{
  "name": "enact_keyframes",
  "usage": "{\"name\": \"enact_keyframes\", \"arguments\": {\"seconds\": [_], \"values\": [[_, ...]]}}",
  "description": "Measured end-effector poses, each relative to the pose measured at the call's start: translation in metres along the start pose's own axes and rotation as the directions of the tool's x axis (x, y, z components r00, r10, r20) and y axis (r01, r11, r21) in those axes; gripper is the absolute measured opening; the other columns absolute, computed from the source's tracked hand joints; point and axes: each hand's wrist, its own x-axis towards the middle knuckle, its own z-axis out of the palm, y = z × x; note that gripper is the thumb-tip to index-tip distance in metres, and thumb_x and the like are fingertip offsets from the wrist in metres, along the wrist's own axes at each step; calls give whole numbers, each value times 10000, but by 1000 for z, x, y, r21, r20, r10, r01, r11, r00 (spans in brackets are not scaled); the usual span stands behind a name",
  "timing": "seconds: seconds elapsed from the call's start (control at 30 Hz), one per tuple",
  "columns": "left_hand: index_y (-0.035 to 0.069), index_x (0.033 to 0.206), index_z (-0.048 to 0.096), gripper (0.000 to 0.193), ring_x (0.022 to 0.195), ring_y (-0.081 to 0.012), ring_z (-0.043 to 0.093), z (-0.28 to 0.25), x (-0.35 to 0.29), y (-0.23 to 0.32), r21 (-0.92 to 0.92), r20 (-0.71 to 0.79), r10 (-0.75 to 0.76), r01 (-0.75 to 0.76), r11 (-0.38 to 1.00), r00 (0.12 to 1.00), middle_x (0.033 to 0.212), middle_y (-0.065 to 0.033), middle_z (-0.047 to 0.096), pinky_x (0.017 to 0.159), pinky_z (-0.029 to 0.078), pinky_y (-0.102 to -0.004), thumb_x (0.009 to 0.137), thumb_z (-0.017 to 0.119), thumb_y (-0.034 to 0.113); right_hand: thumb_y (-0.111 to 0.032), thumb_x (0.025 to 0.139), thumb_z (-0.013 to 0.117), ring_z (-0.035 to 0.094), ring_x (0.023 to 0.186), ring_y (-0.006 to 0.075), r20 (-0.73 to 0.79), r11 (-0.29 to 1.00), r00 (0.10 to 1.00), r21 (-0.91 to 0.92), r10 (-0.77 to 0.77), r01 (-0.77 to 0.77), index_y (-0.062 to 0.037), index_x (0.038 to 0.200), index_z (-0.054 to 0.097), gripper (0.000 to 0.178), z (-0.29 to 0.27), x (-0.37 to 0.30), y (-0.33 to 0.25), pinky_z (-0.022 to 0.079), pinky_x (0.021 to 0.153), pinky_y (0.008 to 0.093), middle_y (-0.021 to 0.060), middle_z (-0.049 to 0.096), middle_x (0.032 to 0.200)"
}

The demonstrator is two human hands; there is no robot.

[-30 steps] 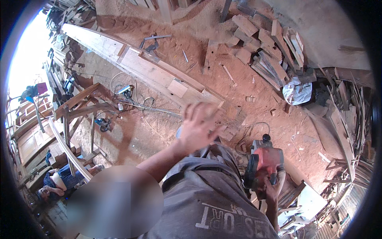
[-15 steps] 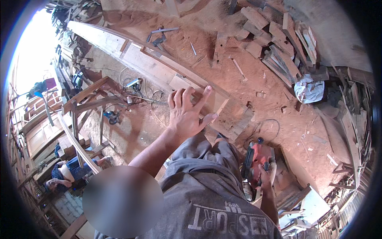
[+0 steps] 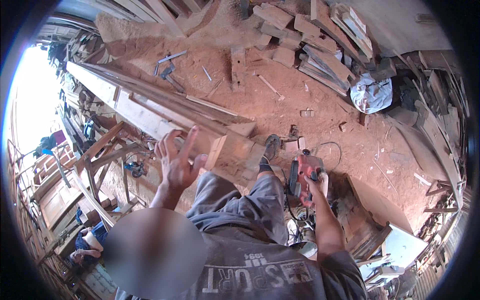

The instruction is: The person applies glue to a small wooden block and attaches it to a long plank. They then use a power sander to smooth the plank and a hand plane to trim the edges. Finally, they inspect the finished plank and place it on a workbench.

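My left hand [image 3: 176, 162] is open, its fingers spread over the near end of a long wooden workpiece [image 3: 142, 116] built of pale boards. Whether the fingertips touch the wood I cannot tell. Out to my right side, my right hand [image 3: 315, 186] is closed round the handle of a red corded power tool [image 3: 306, 170] with dark parts. Its underside is hidden. Just beyond my left fingers a lighter strip of wood [image 3: 216, 151] lies across the board surface.
My shoe [image 3: 271, 146] stands on reddish, dusty ground. Offcuts [image 3: 320, 45] are heaped at the far right beside a white plastic bag [image 3: 371, 93]. A wooden trestle [image 3: 102, 150] stands on the left. A metal square [image 3: 170, 57] lies beyond the workpiece.
The view has shifted to the right. My left hand has slid back along the boards towards me. My right hand has carried the power tool forward, and my shoe has come into sight.
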Motion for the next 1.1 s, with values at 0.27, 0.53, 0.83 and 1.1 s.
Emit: {"name": "enact_keyframes", "arguments": {"seconds": [0.27, 0.53, 0.83, 1.1], "values": [[87, 1298, 649, 717, 1306, -456, 475, 17, 30, -12, -175, -141, 116, -140, 975, 983, 1392, -244, 507, 1108, 347, -620, 855, 709, 648, -101, 882, 839, 527, 484, 135, -39, 974, 999, 222, -37, 45, -188, 1097, 492, 418, 8, 163, 20, 420, 392, 307, -1, 543, 665], [93, 1305, 660, 679, 1373, -493, 438, 29, 24, -22, -179, -117, 165, -185, 966, 979, 1484, -288, 467, 1144, 327, -641, 929, 625, 658, -510, 878, 827, 517, 548, 159, -112, 965, 983, 238, 143, -114, -167, 912, 550, 443, -4, 361, 132, 433, 495, 323, -9, 524, 648], [28, 1371, 566, 853, 1445, -533, 372, 24, 27, -18, -188, -43, 39, -46, 981, 998, 1532, -332, 415, 1172, 296, -645, 871, 628, 717, -418, 921, 787, 638, 717, 236, -46, 916, 965, -304, 260, -261, -76, 1409, 549, 642, -36, 413, 149, 523, 641, 408, 107, 669, 908], [42, 1417, 565, 836, 1454, -521, 362, 29, 24, -24, -173, -64, 106, -115, 978, 992, 1562, -335, 363, 1187, 289, -637, 919, 603, 713, -499, 969, 616, 723, 1024, 371, -278, 746, 906, -663, -318, 58, -15, 1355, 617, 619, -53, 374, 254, 565, 866, 487, 228, 745, 1120]]}}
